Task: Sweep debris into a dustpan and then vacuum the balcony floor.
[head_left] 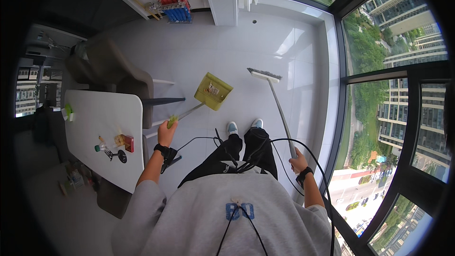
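My left hand grips the green handle end of a long-handled dustpan. The yellow-green dustpan is in front of me and left of centre, with small bits of debris lying in it. In my right hand is the grey pole of a broom. Its head, a white bar with grey bristles, lies ahead on the right, apart from the dustpan. Whether the dustpan touches the floor I cannot tell.
A white table at my left carries a bottle, a small red box and a black stand. Brown chairs stick out beside it. Red and blue pipe manifolds hang at the far wall. Tall windows line my right. Black cables loop around me.
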### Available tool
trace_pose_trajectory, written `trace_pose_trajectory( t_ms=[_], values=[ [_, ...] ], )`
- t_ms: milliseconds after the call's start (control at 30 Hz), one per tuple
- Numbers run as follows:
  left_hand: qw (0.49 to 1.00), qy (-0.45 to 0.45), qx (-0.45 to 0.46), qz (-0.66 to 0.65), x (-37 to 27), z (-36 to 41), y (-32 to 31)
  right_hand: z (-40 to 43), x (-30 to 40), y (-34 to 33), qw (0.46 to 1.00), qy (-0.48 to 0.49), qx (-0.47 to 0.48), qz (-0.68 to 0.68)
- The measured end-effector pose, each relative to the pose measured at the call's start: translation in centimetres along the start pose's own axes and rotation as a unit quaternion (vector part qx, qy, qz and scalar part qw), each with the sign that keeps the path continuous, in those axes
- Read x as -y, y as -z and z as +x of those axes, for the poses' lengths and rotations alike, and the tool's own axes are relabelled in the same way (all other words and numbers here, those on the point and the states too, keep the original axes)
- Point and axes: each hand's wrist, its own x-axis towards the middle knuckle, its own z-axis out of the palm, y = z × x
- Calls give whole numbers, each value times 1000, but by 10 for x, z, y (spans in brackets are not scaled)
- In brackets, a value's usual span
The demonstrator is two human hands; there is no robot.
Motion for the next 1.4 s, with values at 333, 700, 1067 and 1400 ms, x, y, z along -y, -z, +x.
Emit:
trace_pose_trajectory(
  t_ms=[333,700,1067,1400],
  values=[
    [990,51,-105,76,-51,72,47,127,274,10,981,56,167,-87],
    [980,50,-135,140,-115,194,103,209,472,-101,968,115,170,-143],
    [997,51,-38,54,-59,357,122,246,596,-287,962,19,156,225],
    [996,73,28,34,-19,433,134,317,694,-412,987,32,8,160]
  ],
)
